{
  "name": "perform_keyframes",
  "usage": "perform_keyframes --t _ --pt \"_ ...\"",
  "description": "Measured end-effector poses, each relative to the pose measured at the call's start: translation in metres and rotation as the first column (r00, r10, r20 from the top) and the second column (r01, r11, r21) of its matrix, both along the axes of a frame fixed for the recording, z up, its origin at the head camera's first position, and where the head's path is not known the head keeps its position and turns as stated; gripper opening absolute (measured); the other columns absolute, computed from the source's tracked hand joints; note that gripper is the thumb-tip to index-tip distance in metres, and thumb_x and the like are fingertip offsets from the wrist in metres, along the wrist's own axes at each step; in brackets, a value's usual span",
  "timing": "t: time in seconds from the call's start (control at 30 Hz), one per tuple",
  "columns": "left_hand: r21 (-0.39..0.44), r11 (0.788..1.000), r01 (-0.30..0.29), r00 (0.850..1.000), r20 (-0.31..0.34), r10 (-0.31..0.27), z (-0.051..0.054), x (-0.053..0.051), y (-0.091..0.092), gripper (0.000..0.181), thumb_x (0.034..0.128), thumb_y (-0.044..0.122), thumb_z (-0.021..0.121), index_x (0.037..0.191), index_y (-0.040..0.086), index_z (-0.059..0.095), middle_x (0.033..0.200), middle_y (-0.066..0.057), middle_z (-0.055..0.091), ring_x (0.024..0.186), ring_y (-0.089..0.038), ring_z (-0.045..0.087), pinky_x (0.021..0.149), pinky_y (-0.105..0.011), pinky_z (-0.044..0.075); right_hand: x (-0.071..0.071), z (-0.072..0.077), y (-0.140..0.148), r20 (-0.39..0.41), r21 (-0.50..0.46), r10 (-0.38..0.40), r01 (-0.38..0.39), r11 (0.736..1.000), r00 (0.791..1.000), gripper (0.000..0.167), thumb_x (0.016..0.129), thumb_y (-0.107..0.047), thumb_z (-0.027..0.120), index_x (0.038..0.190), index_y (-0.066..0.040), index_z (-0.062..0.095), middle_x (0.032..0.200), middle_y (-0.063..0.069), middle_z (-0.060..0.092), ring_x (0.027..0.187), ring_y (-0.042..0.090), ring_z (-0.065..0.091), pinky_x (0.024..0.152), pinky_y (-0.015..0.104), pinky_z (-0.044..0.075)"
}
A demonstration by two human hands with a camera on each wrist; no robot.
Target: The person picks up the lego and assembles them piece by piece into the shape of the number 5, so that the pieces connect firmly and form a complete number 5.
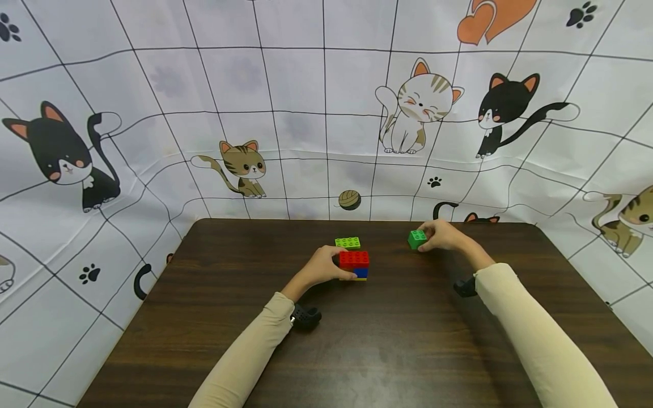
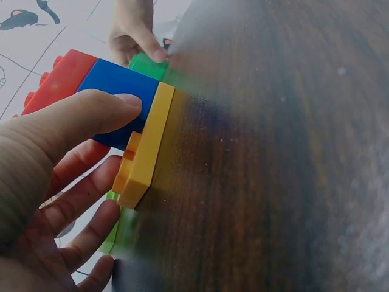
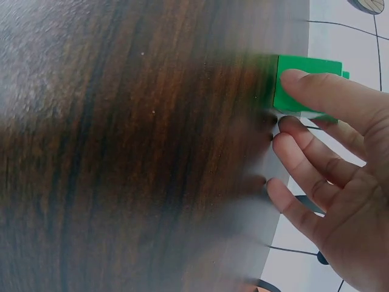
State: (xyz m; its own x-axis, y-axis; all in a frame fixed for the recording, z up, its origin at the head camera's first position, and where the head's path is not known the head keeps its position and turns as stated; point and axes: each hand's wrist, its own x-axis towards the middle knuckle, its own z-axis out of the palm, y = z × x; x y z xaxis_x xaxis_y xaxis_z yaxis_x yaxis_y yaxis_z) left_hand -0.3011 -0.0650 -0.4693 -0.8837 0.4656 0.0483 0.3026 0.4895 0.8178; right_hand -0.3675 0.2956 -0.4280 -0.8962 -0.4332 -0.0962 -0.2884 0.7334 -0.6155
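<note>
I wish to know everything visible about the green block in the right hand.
The green block is boxy, looking like smooth plastic, with round studs on top. It sits upright near the far edge of the table, apparently resting on it. The right hand pinches it by opposite sides; its underside is hidden.

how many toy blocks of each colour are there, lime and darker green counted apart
red block: 1
blue block: 1
yellow block: 1
lime block: 1
darker green block: 1
total: 5
</note>
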Motion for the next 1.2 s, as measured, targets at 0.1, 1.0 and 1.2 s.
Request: perform_keyframes --t 0.1,1.0,1.2 --pt "0.002 1.0 -0.001 1.0 0.0 0.001 0.0 0.0 0.0 0.045 0.079 0.021 0.089 0.118 0.005 0.072 0.11 -0.007 0.077 0.095 -0.014 0.069 0.086 -0.028 0.057 0.002 0.001 0.0 0.002 0.006 0.0 0.0 1.0 1.0 0.041 0.083 -0.006 0.082 0.117 0.01 0.066 0.093 0.018 0.069 0.08 0.017 0.059 0.072 0.03 0.05" --pt "0.01 1.0 -0.005 1.0 0.003 0.005 -0.002 0.0 -0.001 0.046 0.0792 0.022 0.089 0.118 0.005 0.072 0.11 -0.007 0.077 0.094 -0.014 0.069 0.086 -0.028 0.057 0.018 0.007 -0.007 0.042 -0.024 0.005 -0.004 1.0 0.999 0.028 0.085 -0.013 0.081 0.1 0.007 0.068 0.092 0.014 0.069 0.079 0.014 0.058 0.07 0.027 0.05" --pt "0.008 1.0 -0.007 1.0 0.005 0.007 -0.002 0.0 0.0 0.05 0.0796 0.022 0.089 0.122 0.005 0.07 0.114 -0.007 0.076 0.1 -0.017 0.069 0.091 -0.032 0.057 0.019 0.01 -0.011 0.02 -0.058 0.016 -0.015 0.998 1.0 0.025 0.088 -0.015 0.08 0.1 0.005 0.069 0.091 0.011 0.069 0.078 0.014 0.058 0.069 0.025 0.05"
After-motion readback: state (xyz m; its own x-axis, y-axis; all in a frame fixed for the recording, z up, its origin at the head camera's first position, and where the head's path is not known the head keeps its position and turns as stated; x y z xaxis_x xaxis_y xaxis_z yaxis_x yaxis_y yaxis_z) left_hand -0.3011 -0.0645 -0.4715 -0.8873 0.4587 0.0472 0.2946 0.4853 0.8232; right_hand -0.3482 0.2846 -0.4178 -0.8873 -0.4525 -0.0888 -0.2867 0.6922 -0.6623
